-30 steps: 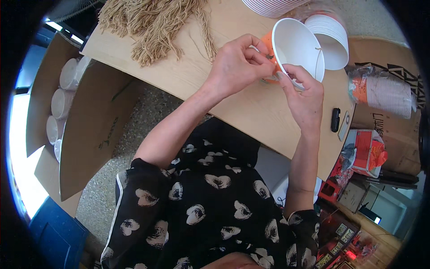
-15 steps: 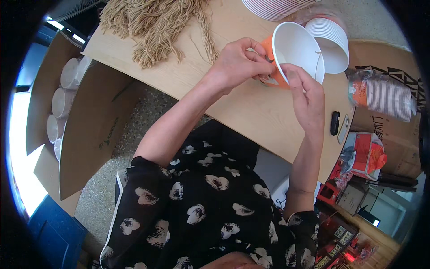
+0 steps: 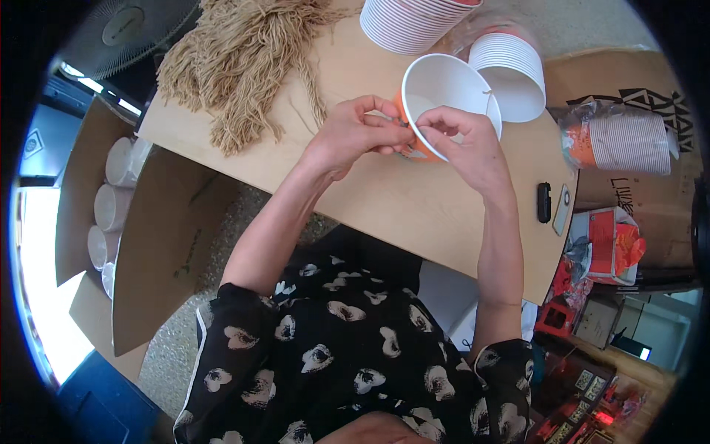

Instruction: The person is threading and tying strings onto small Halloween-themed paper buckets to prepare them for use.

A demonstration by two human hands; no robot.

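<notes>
Paper cup (image 3: 444, 92), white inside and orange outside, is held tipped with its mouth toward the camera, above the far middle of the wooden worktop (image 3: 414, 207). My read: tilting it exposes the rim and side wall so both hands can work at the near edge.

Left hand (image 3: 351, 133) sits at the cup's 9 o'clock, fingers curled, thumb and forefinger pinched together at the orange wall near the rim. Looks like it pinches something thin there, too small to identify. Closed, not a full wrap on the cup.

Right hand (image 3: 466, 144) sits at the cup's 6 o'clock, fingers (image 3: 436, 118) hooked over the lower rim, thumb outside. It grips the cup edge and likely carries the weight.

Around it:
- stack of white cups (image 3: 414, 22) at 12 o'clock, lying on its side
- second nested stack (image 3: 510, 70) at 3 o'clock, just beside the held cup
- sleeve of cups in clear wrap (image 3: 621, 140) further toward 3 o'clock
- bundle of tan twine (image 3: 244, 59) at 9–10 o'clock, within reach of the left hand
- open cardboard box (image 3: 148, 244) with more cups at 8 o'clock, off the worktop
</notes>
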